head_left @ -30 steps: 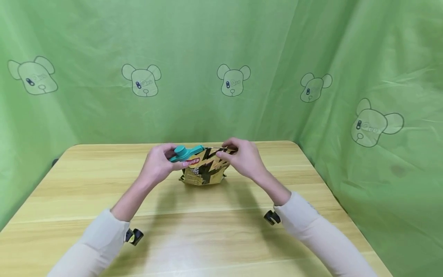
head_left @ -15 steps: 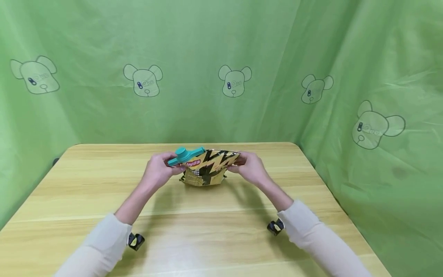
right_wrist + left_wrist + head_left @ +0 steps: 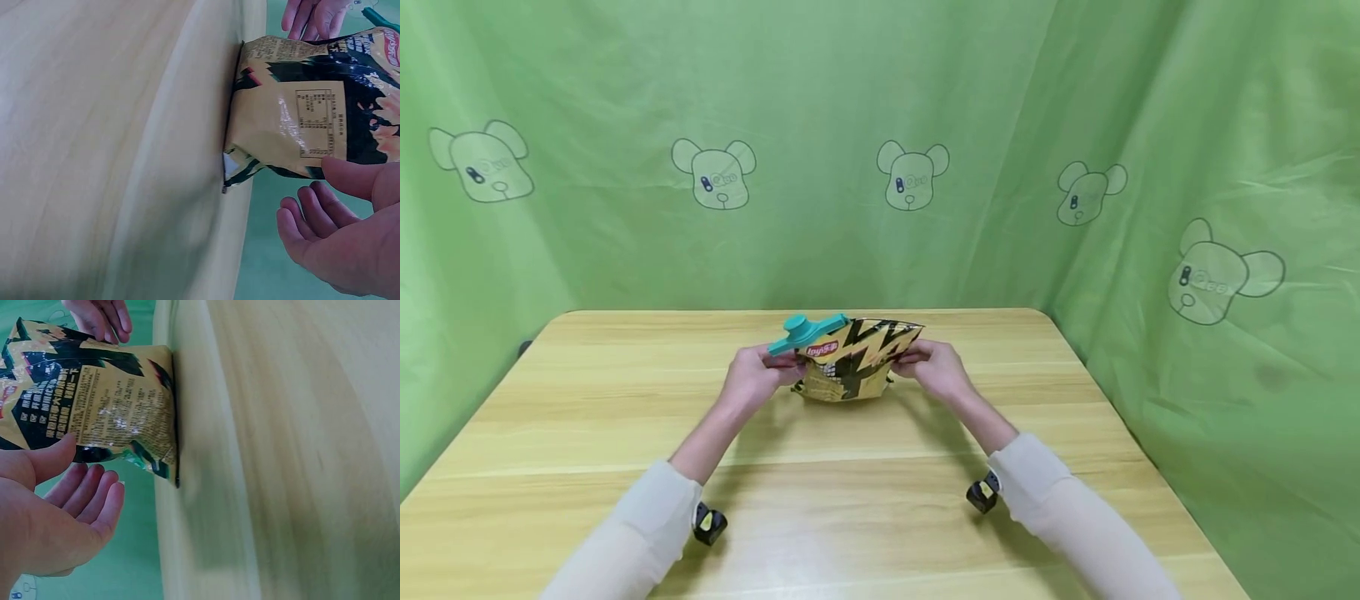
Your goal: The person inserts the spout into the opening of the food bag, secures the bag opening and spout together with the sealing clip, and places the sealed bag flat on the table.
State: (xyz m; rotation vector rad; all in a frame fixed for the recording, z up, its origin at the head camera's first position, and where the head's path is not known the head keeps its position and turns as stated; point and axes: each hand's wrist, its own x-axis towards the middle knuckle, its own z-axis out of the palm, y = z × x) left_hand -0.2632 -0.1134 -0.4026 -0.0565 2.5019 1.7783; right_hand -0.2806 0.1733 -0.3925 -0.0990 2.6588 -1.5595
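Observation:
A yellow-and-black bag of chips [image 3: 850,375] with a red Lay's logo stands at the back of the table. A teal bag clip [image 3: 805,332], with a round knob on it, sits slantwise on the left part of its top edge. My left hand [image 3: 754,379] holds the bag's left side below the clip; its thumb lies on the printed front in the left wrist view, other fingers loosely bent beside the bag. On the other side my right hand [image 3: 936,371] holds the bag with its thumb [image 3: 350,175] on the face. The unclipped right part of the top flares upward.
The wooden table [image 3: 850,508] reaches forward to a green curtain [image 3: 820,250] printed with bear heads. More curtain hangs along the right side. Black wrist cameras hang beneath both cuffs.
My right hand has left the bag's top right edge and moved down to its side. The left hand has slid down from the clip to the bag's side.

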